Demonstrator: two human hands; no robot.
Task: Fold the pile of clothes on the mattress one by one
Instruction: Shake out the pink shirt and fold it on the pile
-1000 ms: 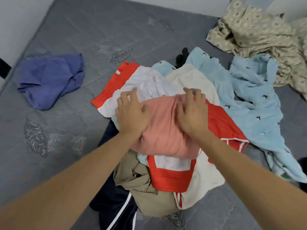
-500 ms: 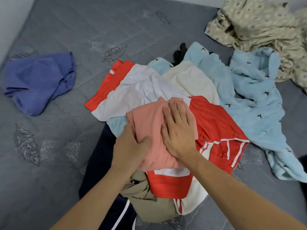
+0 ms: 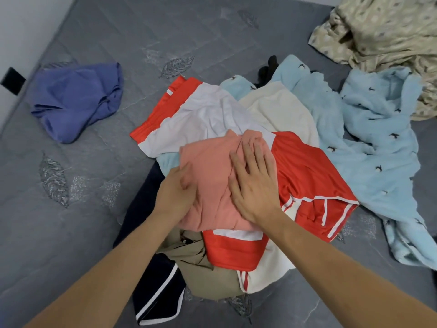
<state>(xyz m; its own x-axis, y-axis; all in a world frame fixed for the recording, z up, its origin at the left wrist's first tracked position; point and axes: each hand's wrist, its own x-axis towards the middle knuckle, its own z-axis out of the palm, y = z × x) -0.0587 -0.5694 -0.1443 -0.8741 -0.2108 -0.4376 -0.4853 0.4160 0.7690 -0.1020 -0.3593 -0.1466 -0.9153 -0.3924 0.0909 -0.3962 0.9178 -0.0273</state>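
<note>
A folded salmon-pink garment [image 3: 210, 166] lies on top of the clothes pile in the middle of the grey mattress [image 3: 71, 233]. My left hand [image 3: 176, 194] grips its near-left edge, fingers curled into the cloth. My right hand [image 3: 254, 183] lies flat on its right half, fingers spread. Under it sit a red-and-white jersey [image 3: 203, 114], red shorts [image 3: 307, 176], a cream garment [image 3: 281, 110], a khaki garment [image 3: 205, 271] and navy shorts with white stripes [image 3: 156, 287].
A light blue garment with small dark birds [image 3: 373, 147] spreads to the right. A crumpled blue-purple garment [image 3: 75, 98] lies apart at the left. A beige patterned sheet [image 3: 387, 39] is bunched at the top right. A wall [image 3: 28, 31] borders the mattress on the left.
Both hands drew back toward me over the pink garment, which went from a loose mound to a narrower folded shape. My left hand slid to its near-left edge and closed on it.
</note>
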